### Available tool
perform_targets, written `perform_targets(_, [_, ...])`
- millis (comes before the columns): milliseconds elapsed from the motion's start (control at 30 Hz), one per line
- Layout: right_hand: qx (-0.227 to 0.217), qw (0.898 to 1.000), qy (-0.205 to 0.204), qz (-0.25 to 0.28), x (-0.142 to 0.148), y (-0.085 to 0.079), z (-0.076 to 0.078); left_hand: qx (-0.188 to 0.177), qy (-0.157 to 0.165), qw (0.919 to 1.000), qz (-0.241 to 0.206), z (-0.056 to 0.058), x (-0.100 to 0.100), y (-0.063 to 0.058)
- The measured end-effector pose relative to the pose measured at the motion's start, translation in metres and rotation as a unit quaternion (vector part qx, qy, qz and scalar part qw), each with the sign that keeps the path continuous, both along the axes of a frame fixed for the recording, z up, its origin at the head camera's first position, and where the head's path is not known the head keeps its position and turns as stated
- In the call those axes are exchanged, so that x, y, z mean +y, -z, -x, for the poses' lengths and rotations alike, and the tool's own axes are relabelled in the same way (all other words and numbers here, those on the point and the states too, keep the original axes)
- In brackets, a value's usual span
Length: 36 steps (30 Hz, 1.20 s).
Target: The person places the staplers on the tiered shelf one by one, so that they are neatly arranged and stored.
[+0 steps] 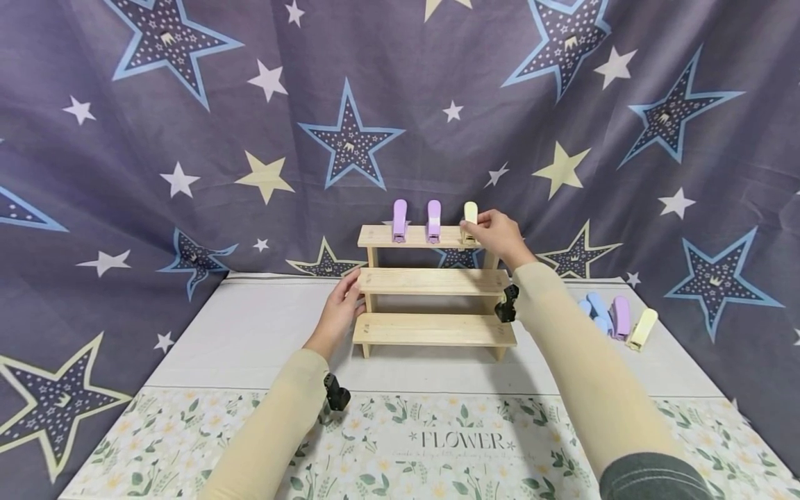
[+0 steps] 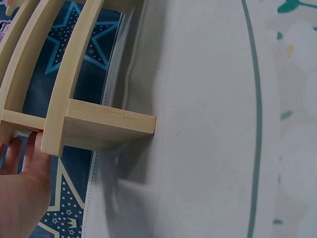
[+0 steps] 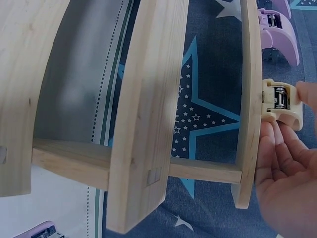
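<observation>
Where wooden rack (image 1: 431, 280) partly hides left fingers (image 2: 37, 161) (cannot tell if clamped), right fingers (image 3: 294, 144) pinch yellow stapler (image 1: 471, 212).

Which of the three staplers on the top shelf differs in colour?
The yellow stapler: rightmost of the row in the head view and the one held in the right grip. Both purple staplers stand to its left there.

Pastels before starry purple-grey

The staplers (image 1: 399, 221) come in lilac, pale yellow and light blue. Pale, natural grain marks the wooden stepped shelf (image 1: 437, 281). The purple-grey curtain (image 1: 437, 55) carries white, yellow and blue-edged stars. The worktop (image 1: 262, 319) is white, with a floral band of green leaves and white-and-yellow blooms. Both sleeves (image 1: 275, 410) are beige.
</observation>
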State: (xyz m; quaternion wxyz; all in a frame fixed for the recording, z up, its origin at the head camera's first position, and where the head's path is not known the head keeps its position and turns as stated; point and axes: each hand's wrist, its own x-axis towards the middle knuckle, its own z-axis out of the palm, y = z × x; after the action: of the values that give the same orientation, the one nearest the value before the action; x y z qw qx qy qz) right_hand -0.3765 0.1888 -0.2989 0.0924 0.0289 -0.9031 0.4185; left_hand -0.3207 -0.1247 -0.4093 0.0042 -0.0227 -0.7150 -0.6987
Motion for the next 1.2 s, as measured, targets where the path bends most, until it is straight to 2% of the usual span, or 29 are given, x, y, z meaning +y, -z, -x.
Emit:
perform_targets(67, [-0.001, 1.0, -0.002, 0.002, 0.0, 0.0, 0.0, -0.002, -0.003, 1.0, 0.002, 0.0, 0.0, -0.001])
perform_targets(167, [-0.005, 1.0, -0.008, 0.007, 0.002, 0.0, -0.001, 0.004, -0.009, 0.9999, 0.001, 0.006, 0.0, 0.007])
perform_targets(467, [0.009, 0.999, -0.035, 0.0, 0.02, 0.001, -0.013, 0.014, -0.017, 0.9997, 0.008, 0.007, 0.002, 0.01])
perform_targets(800, [0.02, 0.997, -0.045, -0.056, 0.053, -0.001, -0.033, 0.016, -0.019, 0.9997, 0.0, 0.006, 0.001, 0.01])
perform_targets(1200, [-0.008, 0.995, -0.04, -0.092, 0.103, 0.012, -0.066, 0.01, -0.017, 0.9998, 0.005, 0.008, 0.0, 0.011])
